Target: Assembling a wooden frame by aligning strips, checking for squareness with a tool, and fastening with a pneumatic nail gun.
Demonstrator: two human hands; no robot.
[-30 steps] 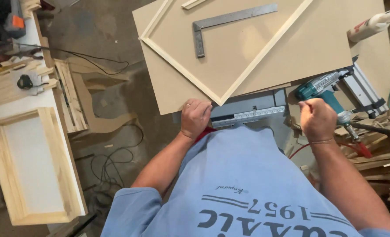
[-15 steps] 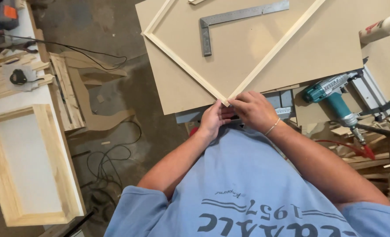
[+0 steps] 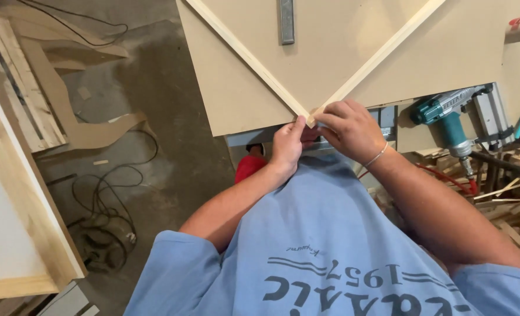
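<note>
Both hands pinch the mitred corner where two pale wooden strips meet on the tan board surface (image 3: 231,99): left hand (image 3: 286,146) closed on the strip running to 11 o'clock (image 3: 245,55), right hand (image 3: 351,129) on the strip toward 1 o'clock (image 3: 383,52).

Two pale wooden frame strips (image 3: 254,64), thin and straight, lying flat on a tan board (image 3: 336,52), meeting in a mitred corner at its near edge.
</note>
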